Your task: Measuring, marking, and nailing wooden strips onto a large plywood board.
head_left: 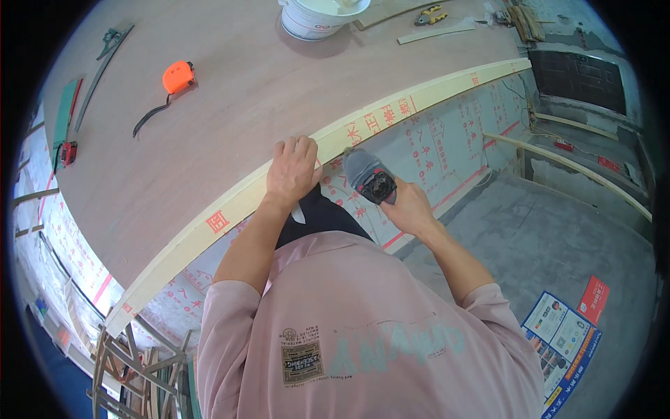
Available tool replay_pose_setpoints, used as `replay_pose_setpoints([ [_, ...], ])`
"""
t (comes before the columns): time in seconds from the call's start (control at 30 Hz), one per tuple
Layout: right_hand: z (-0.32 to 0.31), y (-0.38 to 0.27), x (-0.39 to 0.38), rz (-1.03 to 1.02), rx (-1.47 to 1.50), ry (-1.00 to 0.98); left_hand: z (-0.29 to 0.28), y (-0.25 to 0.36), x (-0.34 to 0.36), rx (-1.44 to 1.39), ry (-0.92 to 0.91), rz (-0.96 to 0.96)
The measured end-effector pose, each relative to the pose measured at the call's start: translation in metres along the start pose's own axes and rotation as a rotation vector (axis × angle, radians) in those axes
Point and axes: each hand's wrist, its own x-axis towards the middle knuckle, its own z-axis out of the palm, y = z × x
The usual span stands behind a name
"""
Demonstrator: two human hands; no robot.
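The left hand (293, 171) curls closed over a long, pale-yellow wooden strip (370, 124) along the broad brown desk's (230, 133) near edge; the right hand (410, 206) wraps around a grey-and-black power drill (364, 173) beside it. Beyond the strip sit an orange plastic tape measure (179, 77), a white plastic bucket (310, 26) and yellow-and-black pliers (430, 15).

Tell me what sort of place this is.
Most likely an indoor renovation site: the floor looks like bare grey concrete, the right hand holds a power tool, and a bucket stands near an orange tape measure.
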Motion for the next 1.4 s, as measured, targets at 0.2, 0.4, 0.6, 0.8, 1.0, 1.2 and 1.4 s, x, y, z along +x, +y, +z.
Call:
replay_pose_setpoints([
  [0.2,0.003,0.009,-0.032,0.031,-0.008,-0.004,-0.014,-0.016,-0.031,0.007,0.061,-0.009],
  [0.4,0.009,0.001,-0.037,0.013,0.050,-0.004,-0.035,-0.040,-0.084,0.039,0.092,-0.048],
  [0.6,0.018,-0.039,-0.017,-0.106,0.045,-0.040,-0.037,-0.039,-0.081,0.022,0.084,-0.060],
  [0.8,0.031,-0.074,-0.007,-0.181,0.010,-0.030,-0.041,-0.040,-0.082,-0.004,0.091,-0.042],
  [1.0,0.042,-0.081,-0.007,-0.166,-0.021,-0.050,-0.037,-0.042,-0.082,-0.024,0.038,-0.052],
  [1.2,0.044,-0.078,-0.010,-0.145,-0.045,-0.055,-0.039,-0.040,-0.083,-0.015,0.085,-0.035],
  [1.4,0.043,-0.073,-0.021,-0.129,-0.056,-0.090,-0.038,-0.040,-0.082,-0.017,0.083,-0.049],
])
